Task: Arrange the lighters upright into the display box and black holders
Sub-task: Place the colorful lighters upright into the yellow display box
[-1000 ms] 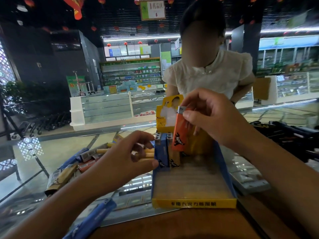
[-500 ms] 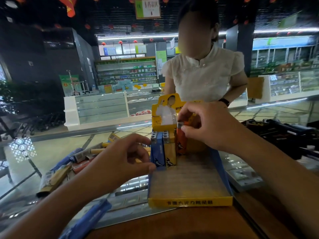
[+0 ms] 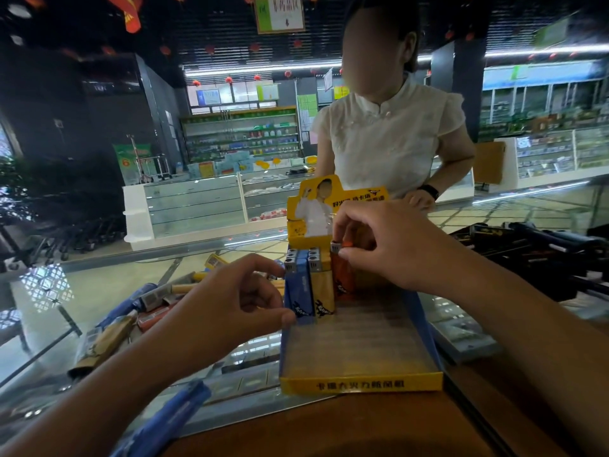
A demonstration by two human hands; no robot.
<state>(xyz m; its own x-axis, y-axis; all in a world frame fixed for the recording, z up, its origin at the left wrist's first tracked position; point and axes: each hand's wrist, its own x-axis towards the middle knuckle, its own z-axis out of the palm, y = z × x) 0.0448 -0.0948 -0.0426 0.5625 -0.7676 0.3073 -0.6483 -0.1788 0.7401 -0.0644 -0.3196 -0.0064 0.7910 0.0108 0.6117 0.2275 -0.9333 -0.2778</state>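
— So where's the orange lighter [image 3: 342, 278]?

— Upright at the back of the display box [image 3: 361, 384], just at 3 o'clock of the yellow lighter [image 3: 323, 291], which stands touching the blue lighter [image 3: 301, 291] at its 9 o'clock. All three sit in one row against the box's tall yellow back card [image 3: 308, 206].

— And the right hand [image 3: 389, 245]?

— Its thumb and fingers are curled and pinched on the orange lighter's top, by the metal cap.

— The left hand [image 3: 230, 308]?

— Fingers curled, thumb tip near the blue lighter's lower part, forefinger close to that lighter's metal cap. Whether it truly grips the lighter or only rests beside the box wall, I can't tell.

— What lies around the box?

— At 9 o'clock of it, on the glass table [image 3: 82, 291], a heap of loose lighters [image 3: 148, 301] lying flat, blue, orange and yellow. Another blue lighter [image 3: 164, 420] lies at 7 o'clock, near the left forearm. At 3 o'clock, well apart, are the black holders [image 3: 534, 242].

— Beyond the box?

— At 12 o'clock a person in a white blouse [image 3: 385, 143] stands behind the table, one hand resting on its edge.
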